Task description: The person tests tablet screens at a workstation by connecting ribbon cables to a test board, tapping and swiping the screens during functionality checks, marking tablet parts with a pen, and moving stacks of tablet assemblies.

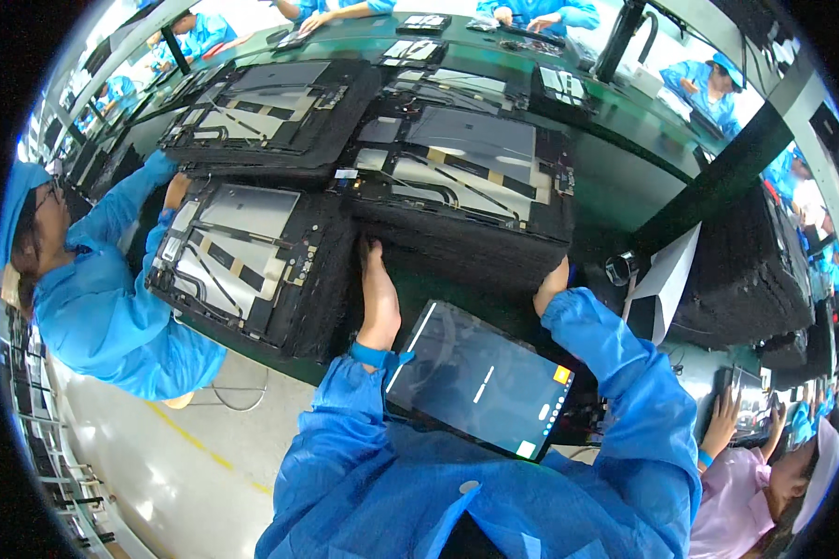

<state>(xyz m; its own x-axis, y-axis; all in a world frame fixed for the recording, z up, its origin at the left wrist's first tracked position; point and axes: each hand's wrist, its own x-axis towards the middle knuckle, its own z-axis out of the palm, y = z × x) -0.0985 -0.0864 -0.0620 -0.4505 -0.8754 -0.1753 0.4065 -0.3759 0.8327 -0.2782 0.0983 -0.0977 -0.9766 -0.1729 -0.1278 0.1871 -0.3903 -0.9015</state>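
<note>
The black stack [461, 244] has rough, layered sides, and its top layer carries a smooth grey panel, silvery plates, dark cables and tan strips. It is at the middle of the green desk [625, 177], among similar stacks; whether it rests fully there, I cannot tell. The left hand [379, 298] and right hand [552, 284] are apart, at its near corners, their fingers partly hidden, so their grip is unclear. A dark tablet [480, 377] lies nearer the body. Blue-clad workers surround the desk above a pale floor [149, 456].
</note>
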